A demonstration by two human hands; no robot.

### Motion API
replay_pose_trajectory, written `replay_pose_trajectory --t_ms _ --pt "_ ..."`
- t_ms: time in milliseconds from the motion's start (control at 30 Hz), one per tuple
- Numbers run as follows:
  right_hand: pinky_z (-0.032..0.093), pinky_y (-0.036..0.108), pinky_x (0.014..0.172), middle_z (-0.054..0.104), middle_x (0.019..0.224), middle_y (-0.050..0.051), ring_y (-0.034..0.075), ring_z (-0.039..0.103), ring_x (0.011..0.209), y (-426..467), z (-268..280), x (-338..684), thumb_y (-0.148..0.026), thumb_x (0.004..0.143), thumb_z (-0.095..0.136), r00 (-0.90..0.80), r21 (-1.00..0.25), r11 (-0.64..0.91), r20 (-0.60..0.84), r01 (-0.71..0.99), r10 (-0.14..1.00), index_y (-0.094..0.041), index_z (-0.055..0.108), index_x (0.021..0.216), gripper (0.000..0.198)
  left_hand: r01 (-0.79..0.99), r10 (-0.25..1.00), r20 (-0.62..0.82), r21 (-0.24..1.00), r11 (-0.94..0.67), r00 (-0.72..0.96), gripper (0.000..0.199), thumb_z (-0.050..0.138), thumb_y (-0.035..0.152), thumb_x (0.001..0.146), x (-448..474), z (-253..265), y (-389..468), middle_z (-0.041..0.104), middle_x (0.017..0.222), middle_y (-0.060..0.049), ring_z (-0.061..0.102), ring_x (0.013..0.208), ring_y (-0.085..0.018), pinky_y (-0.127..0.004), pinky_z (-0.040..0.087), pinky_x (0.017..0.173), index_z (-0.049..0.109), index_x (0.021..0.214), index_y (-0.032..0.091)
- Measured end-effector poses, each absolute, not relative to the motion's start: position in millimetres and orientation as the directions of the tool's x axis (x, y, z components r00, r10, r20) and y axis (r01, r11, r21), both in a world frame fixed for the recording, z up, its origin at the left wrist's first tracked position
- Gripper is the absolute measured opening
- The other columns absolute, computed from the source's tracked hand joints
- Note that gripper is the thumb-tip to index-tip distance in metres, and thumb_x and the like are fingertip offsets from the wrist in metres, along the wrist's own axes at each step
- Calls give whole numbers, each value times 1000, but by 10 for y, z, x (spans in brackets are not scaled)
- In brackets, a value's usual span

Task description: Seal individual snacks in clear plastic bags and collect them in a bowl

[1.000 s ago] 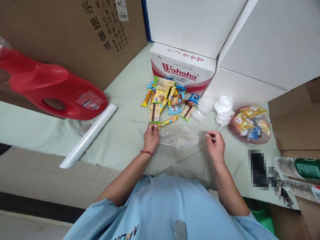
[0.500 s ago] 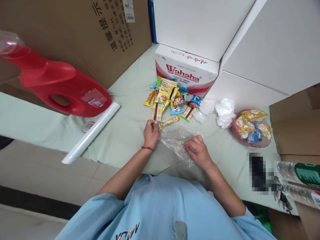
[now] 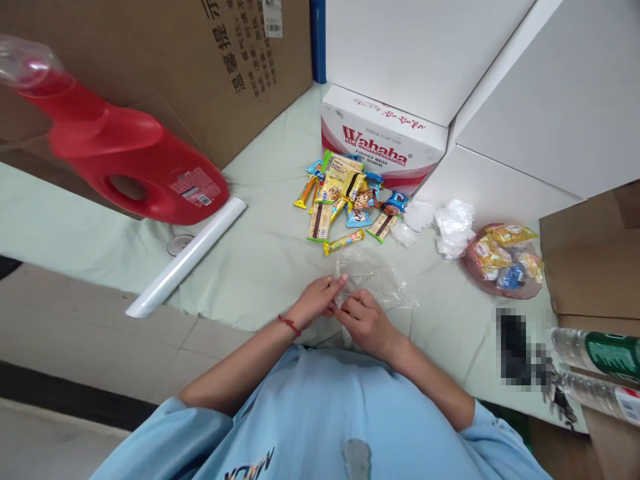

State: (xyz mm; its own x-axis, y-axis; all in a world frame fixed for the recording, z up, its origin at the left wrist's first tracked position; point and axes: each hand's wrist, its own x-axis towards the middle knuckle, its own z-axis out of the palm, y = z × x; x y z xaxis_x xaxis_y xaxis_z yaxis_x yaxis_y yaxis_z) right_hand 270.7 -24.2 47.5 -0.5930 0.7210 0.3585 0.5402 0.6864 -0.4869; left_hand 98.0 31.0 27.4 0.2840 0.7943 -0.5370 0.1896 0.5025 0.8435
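Observation:
A clear plastic bag (image 3: pixel 380 277) lies crumpled on the pale green cloth, its near edge gathered between my two hands. My left hand (image 3: pixel 320 298) pinches that edge, thumb pointing away from me. Close against it, my right hand (image 3: pixel 367 321) has its fingers curled on the same edge; the exact grip is partly hidden. Just beyond the bag lies a thin yellow snack stick (image 3: pixel 344 242). Behind it is a loose heap of wrapped snacks, among them a rice bar with a brown band (image 3: pixel 319 222) and a blue packet (image 3: pixel 359 217).
A Wahaba-style white and red carton (image 3: pixel 380 143) stands behind the snacks. To the left are a red detergent bottle (image 3: pixel 150 167) and a white roll (image 3: pixel 187 259). On the right sit crumpled clear plastic (image 3: pixel 453 227), a pinkish bowl (image 3: pixel 475 277) of packets and plastic bottles (image 3: pixel 600 347).
My hands have come together and nearer my body, drawing the bag's edge with them. The left hand has left the spot beside the snack stick. The view has shifted slightly.

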Motion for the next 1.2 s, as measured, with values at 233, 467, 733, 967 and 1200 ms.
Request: replay_pose_trajectory --t_ms 233,467,733,967,1200 --pt "50 51 101 59 130 13 29 56 119 -307 697 2913 -16 91 53 -367 -669 508 356 542 860 -27 48 145 55 30 864 -422 902 431 275 31 72 49 72 1021 144 348 68 62 -1 55 54 -15 -25 40 53 65 65 19" --pt "48 51 101 66 112 10 29 53 115 -210 407 3112 -18 92 59 -361 -648 419 229 636 904 -27 50 148 58 -125 824 -469 841 526 317 37 80 51 67 986 170 350 75 78 -4 61 64 -15 -24 45 56 61 69 20" --pt "49 51 96 66 92 7 28 54 111 -150 558 3375 -16 95 59 -280 -660 462 368 592 886 -34 80 100 28 -301 838 -502 783 545 212 43 88 48 64 603 172 530 71 80 -2 66 69 -14 -28 58 63 58 76 20" --pt "47 48 97 69 94 5 27 51 117 -171 527 3908 -10 91 61 -289 -579 474 385 663 876 -32 80 87 30 -264 827 -532 784 562 182 47 90 46 64 294 150 642 70 85 -2 68 65 -11 -16 45 48 57 82 19" --pt "46 49 99 70 106 5 27 51 119 -198 301 4176 -1 84 52 -200 -484 375 375 790 905 -26 75 79 35 148 859 -461 887 437 225 50 84 48 63 142 151 598 66 96 -4 68 82 -20 -31 55 66 62 96 19"
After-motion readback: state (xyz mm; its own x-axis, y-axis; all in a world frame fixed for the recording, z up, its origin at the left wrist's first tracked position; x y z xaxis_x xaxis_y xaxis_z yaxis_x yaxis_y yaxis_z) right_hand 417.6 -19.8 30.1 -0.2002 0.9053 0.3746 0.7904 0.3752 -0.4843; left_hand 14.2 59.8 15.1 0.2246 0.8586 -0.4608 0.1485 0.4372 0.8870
